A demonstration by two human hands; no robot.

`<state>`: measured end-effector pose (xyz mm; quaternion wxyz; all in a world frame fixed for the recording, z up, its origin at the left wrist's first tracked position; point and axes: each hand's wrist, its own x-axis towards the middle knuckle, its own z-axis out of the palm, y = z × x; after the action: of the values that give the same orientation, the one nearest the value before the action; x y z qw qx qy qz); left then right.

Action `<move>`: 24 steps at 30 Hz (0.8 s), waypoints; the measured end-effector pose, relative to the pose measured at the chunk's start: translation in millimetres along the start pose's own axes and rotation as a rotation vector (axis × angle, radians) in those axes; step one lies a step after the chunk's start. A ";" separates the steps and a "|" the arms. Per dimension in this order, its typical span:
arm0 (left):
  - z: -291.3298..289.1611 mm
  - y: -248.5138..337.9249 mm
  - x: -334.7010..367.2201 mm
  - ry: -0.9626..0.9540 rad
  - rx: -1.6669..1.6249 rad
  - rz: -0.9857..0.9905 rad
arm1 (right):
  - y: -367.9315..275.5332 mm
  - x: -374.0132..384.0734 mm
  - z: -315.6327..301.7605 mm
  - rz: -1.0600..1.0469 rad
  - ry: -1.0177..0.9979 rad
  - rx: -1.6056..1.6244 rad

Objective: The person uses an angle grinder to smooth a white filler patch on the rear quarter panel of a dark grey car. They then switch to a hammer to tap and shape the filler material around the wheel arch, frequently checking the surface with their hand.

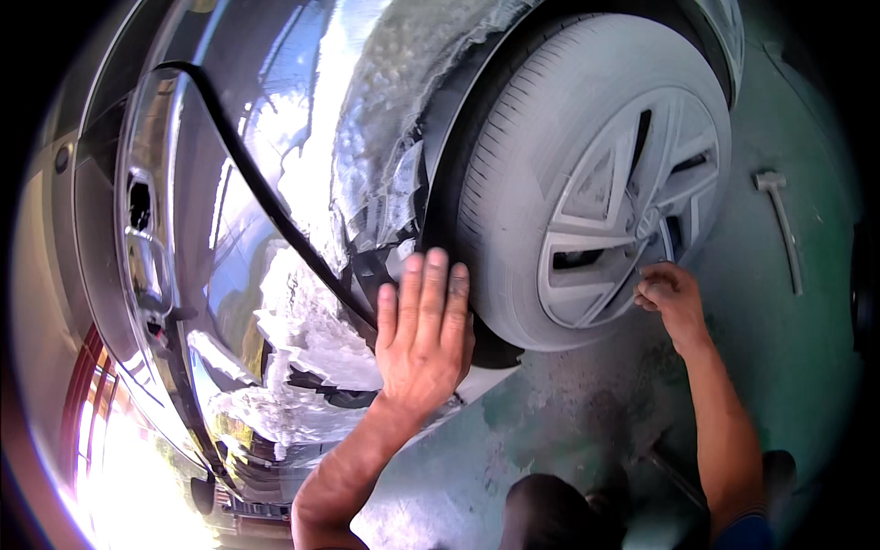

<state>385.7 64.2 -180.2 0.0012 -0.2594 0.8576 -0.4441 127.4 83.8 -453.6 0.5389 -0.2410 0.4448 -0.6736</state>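
Observation:
My left hand [423, 335] lies with its fingers stretched out against the car's side, at the edge of the wheel arch. Around it the shiny body panel [302, 321] carries rough whitish patches and torn-looking dark spots. A black curved strip [261, 192] runs down the panel toward that hand. Just beside the wheel's lower rim, my right hand [671, 298] is closed, fingers pinched together; whatever it may hold is too small to make out. The wheel [587, 183] has a dusty grey tyre and a spoked rim.
On the green floor [568, 412] to the right lies a hammer [782, 229] with a pale handle. Another long-handled tool [676, 477] is partly visible near my right forearm. My dark-clothed knee [541, 513] shows at the lower edge. A door handle [147, 266] is at the left.

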 end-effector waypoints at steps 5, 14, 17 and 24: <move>-10.6 10.6 9.2 0.020 0.032 -0.314 | -4.4 -11.7 8.3 -0.036 0.055 0.114; -10.3 11.8 58.9 0.086 0.082 -0.223 | -44.2 -27.4 0.0 -0.140 0.032 0.199; 0.5 20.9 60.6 0.132 0.121 -0.243 | -39.6 -31.4 -2.8 -0.126 0.065 0.222; 9.5 33.7 9.7 0.099 0.021 -0.336 | -32.5 -36.7 -16.3 -0.077 0.122 0.219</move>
<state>364.6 68.5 -209.4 -0.1125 -0.3771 0.7965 -0.4590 108.8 124.7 -428.0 0.5076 -0.1561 0.3907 -0.7519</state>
